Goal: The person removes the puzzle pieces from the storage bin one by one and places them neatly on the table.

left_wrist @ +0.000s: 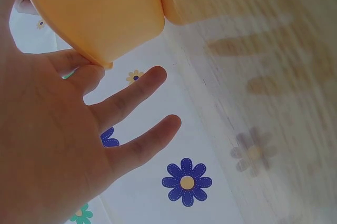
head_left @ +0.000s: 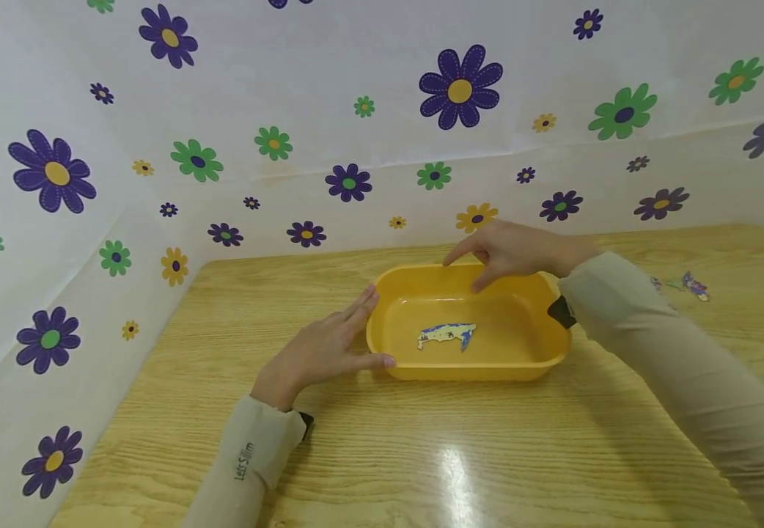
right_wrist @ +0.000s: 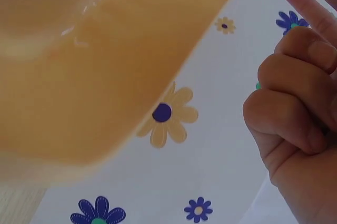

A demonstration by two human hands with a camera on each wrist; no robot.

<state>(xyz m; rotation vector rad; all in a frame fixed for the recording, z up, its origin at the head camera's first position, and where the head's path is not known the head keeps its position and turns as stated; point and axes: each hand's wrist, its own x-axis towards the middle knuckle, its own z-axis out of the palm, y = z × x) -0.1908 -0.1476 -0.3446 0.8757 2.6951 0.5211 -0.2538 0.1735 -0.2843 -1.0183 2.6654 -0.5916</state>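
A yellow plastic basin (head_left: 477,372) sits on the wooden table. Inside it lies a flat, irregular cutout (head_left: 446,334), cream and blue with small printed pictures. My left hand (head_left: 322,352) holds the basin's left end, its thumb over the front rim and fingers at the left side; in the left wrist view two bent fingers touch the rim while two others point away from it. Above the back rim hovers my right hand (head_left: 514,249), index finger and thumb spread apart, the other fingers curled in the right wrist view. Nothing is visible between that thumb and index finger.
Several small colourful cutouts (head_left: 695,286) lie on the table (head_left: 223,330) to the right, partly hidden behind the right sleeve (head_left: 659,337). A white flower-printed sheet (head_left: 355,139) rises behind the table and along its left side.
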